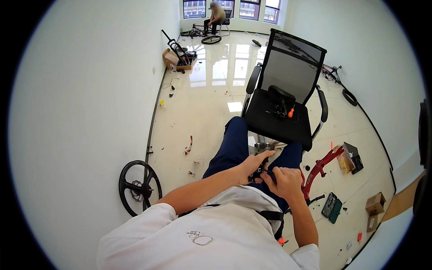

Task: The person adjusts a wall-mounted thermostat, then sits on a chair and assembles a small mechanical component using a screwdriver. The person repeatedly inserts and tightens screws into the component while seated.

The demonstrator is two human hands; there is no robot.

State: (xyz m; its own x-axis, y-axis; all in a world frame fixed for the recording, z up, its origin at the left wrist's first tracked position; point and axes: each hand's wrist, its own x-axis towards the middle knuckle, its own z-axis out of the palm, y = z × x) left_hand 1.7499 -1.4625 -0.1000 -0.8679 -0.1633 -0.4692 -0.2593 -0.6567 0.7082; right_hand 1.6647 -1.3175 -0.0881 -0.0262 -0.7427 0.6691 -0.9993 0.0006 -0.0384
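Just above my lap, my left hand [254,165] is closed around a small black part [257,174], thumb stretched along its top; its exact kind is hard to make out. My right hand [285,181] is pinched beside it, on a thin dark tool [266,171] that reaches to the black part. Most of that tool is hidden by my fingers. In front of my knees stands a black mesh office chair [288,67]. On its seat lie a black bicycle saddle [282,94], an orange-handled screwdriver [291,112] and small dark parts.
A black spoked wheel [139,189] leans against the left wall. On my right are a red bicycle frame [320,166], a green tool case [332,208] and cardboard boxes [374,204]. Far off, a person [216,15] sits near a bicycle wheel [211,40]. Small bits litter the floor.
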